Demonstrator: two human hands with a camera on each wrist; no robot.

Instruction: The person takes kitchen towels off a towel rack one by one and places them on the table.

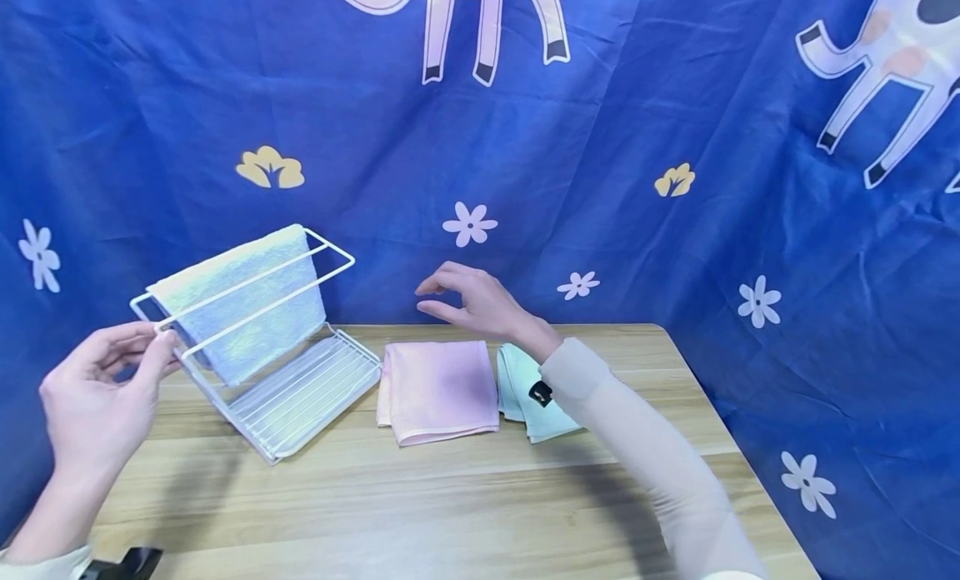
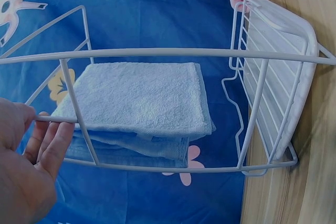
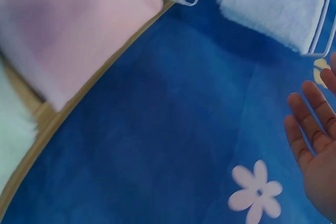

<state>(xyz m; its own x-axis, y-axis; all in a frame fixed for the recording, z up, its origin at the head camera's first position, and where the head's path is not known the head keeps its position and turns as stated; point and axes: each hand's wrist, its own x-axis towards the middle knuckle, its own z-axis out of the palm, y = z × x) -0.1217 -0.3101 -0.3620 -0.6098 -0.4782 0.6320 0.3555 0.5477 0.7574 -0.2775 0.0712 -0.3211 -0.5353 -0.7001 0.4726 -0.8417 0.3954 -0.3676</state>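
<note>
My left hand [image 1: 101,397] pinches the end bar of a white wire rack [image 2: 157,52] between thumb and fingers. The rack stands at the left of the table. Over its upper bars hangs a folded light blue towel [image 1: 255,347], and its slatted tray [image 1: 307,397] lies low on the table side. My right hand [image 1: 480,301] is in the air above the back of the table, fingers loosely bent, holding nothing. Beneath and near it lie a folded pink towel [image 1: 442,388] and a folded mint green towel [image 1: 521,380], the latter partly hidden by my right forearm.
A wooden table [image 1: 390,513] carries everything, its right edge [image 1: 738,459] running toward me. Blue fabric [image 1: 360,147] printed with flowers and animals hangs close behind the table and along its right side.
</note>
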